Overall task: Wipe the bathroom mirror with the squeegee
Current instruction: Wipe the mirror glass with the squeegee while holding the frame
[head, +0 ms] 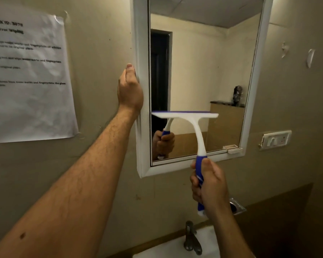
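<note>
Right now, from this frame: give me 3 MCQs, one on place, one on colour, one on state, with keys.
1. Where on the mirror is the squeegee blade?
A. top edge
B. lower left part
C. off the glass, over the tap

2. What colour is the squeegee's grip?
A. blue
B. red
C. black

3. What is the left hand doing?
A. hanging free
B. holding the squeegee
C. holding the mirror frame's left side

Key: 1 B, the blade lies across the lower left glass. 2 A, blue shows in the right hand. 3 C, the hand wraps the frame edge.
</note>
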The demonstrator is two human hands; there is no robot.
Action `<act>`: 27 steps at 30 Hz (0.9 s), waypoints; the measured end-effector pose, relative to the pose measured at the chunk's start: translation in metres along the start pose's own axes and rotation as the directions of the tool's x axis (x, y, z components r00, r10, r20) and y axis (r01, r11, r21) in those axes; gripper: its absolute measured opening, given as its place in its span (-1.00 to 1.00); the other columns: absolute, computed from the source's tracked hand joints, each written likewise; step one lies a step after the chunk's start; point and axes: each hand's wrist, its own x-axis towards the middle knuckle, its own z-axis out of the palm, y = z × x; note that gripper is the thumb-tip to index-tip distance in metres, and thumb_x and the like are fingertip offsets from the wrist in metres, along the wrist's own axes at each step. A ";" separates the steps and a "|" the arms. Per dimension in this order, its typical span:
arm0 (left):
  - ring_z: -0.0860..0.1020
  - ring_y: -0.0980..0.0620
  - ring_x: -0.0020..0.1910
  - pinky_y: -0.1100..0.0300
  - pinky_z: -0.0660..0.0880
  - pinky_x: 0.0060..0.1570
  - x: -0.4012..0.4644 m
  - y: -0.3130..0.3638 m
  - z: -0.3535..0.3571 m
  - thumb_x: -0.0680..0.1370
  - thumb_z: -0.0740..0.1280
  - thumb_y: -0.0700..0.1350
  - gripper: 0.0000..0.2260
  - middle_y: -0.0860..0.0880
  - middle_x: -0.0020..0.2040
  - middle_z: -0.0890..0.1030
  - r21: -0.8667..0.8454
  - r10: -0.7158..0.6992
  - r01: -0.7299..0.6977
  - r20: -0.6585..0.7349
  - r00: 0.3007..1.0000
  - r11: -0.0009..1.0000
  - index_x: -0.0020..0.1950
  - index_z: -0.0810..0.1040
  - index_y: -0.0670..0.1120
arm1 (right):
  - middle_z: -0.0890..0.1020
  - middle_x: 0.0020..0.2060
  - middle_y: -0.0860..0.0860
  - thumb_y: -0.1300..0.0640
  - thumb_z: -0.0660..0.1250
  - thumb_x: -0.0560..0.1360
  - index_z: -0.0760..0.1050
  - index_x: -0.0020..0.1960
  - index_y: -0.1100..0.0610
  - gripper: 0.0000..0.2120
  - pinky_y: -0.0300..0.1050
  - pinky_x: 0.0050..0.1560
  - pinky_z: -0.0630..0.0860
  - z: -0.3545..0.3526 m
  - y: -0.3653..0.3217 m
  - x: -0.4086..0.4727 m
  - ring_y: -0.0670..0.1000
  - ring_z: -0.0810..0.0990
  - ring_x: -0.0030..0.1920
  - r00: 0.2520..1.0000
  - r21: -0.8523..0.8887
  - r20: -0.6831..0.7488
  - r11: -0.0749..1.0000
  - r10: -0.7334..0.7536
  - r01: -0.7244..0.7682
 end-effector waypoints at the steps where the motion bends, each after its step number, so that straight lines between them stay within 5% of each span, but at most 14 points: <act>1: 0.39 0.08 0.29 0.26 0.25 0.27 0.000 0.000 0.000 0.67 -0.06 0.07 -0.55 -0.08 0.32 0.46 0.002 -0.001 0.001 0.005 1.000 1.000 0.42 0.33 -0.14 | 0.47 -0.51 -0.06 -0.15 0.08 0.59 0.50 -0.04 0.08 -0.65 -0.24 -0.57 0.33 0.001 -0.004 0.005 -0.13 0.36 -0.56 1.000 -0.008 0.004 1.000 0.004 -0.004; 11: 0.40 0.08 0.27 0.19 0.26 0.35 -0.003 0.008 0.000 0.68 -0.04 0.05 -0.57 -0.05 0.29 0.48 0.002 0.009 -0.009 -0.027 1.000 1.000 0.41 0.36 -0.15 | 0.40 -0.46 0.05 0.04 0.03 0.63 0.45 -0.09 0.21 -0.67 -0.26 -0.54 0.31 -0.009 0.050 -0.028 -0.12 0.34 -0.54 0.998 -0.092 -0.027 0.994 0.062 -0.064; 17: 0.41 0.01 0.30 0.14 0.28 0.35 -0.004 0.006 0.000 0.67 -0.04 0.07 -0.55 -0.10 0.32 0.47 0.010 -0.006 0.006 -0.042 0.999 1.000 0.40 0.38 -0.16 | 0.40 -0.50 -0.03 -0.07 0.05 0.60 0.46 -0.06 0.18 -0.64 -0.23 -0.55 0.29 -0.014 0.025 -0.017 -0.11 0.31 -0.55 1.000 -0.062 -0.002 0.998 0.030 -0.030; 21: 0.36 0.04 0.35 0.24 0.23 0.31 -0.004 0.009 0.000 0.67 -0.04 0.05 -0.56 -0.09 0.38 0.42 0.015 0.002 -0.001 -0.034 0.999 1.000 0.44 0.32 -0.15 | 0.39 -0.50 -0.02 -0.01 0.00 0.65 0.44 -0.06 0.15 -0.67 -0.23 -0.56 0.30 -0.005 0.020 -0.010 -0.11 0.31 -0.55 1.000 -0.076 0.007 0.997 0.004 -0.004; 27: 0.40 -0.01 0.32 0.12 0.29 0.37 -0.007 0.011 0.000 0.67 -0.05 0.05 -0.55 -0.11 0.33 0.46 0.012 -0.015 0.015 -0.036 0.999 1.000 0.40 0.38 -0.18 | 0.44 -0.41 0.04 0.04 0.03 0.64 0.45 -0.06 0.20 -0.69 -0.29 -0.52 0.34 -0.009 0.055 -0.033 -0.14 0.37 -0.51 0.995 -0.104 -0.043 0.990 0.087 -0.091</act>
